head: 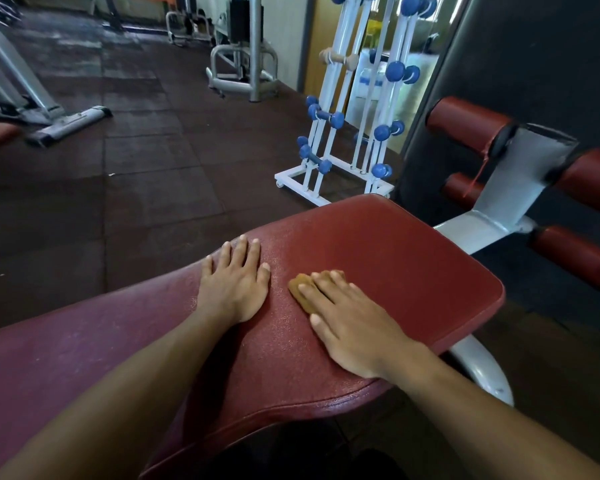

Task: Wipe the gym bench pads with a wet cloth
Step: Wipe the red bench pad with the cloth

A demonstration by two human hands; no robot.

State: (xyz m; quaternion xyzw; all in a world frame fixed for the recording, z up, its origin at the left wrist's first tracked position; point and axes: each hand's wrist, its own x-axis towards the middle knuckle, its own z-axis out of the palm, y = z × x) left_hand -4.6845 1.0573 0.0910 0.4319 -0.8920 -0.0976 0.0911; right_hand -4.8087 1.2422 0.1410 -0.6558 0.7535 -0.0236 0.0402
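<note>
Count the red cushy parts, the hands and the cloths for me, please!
Red bench pad: 1
Red roller pads, at and: 4
Hands, left hand and right hand: 2
Brown cloth under the right hand: 1
Total: 8

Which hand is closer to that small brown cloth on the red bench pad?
Right. The right hand lies flat on the small brown cloth; the left hand rests beside it on the red bench pad.

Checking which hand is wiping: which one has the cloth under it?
The right hand; the brown cloth shows under its fingers. The left hand lies flat on bare pad.
</note>
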